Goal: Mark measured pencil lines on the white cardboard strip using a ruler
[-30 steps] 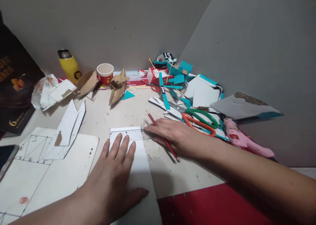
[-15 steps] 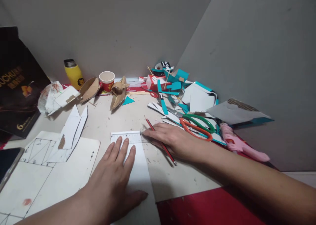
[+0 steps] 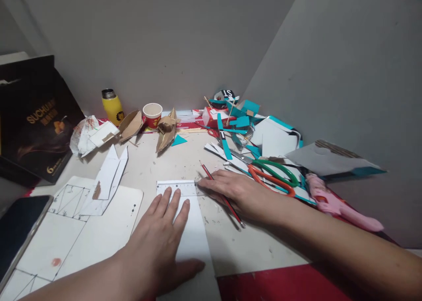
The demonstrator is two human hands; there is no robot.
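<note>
My left hand (image 3: 165, 235) lies flat with its fingers spread, the fingertips pressing a clear ruler (image 3: 171, 189). Beneath the palm is a long strip of white card (image 3: 194, 237), and the ruler crosses its far end. A red and black pencil (image 3: 232, 209) is tucked in my right hand (image 3: 239, 193), its tip pointing away from me. The fingertips of that hand touch the right end of the ruler, and its curled lower fingers are partly hidden. Close beyond it are scissors (image 3: 272, 178) with green and orange handles.
Card scraps (image 3: 275, 136) pile up at the back right, beside a pink glue gun (image 3: 343, 206). A paper cup (image 3: 152, 116), a yellow bottle (image 3: 112, 109) and cardboard pieces (image 3: 130, 126) stand at the back. Left are a drawn-on sheet (image 3: 99, 248), a phone (image 3: 23, 235) and a black box (image 3: 39, 120).
My view has turned slightly left and up, so everything sits farther right and lower. Both hands keep their places at the ruler, and the pencil stays in the right hand.
</note>
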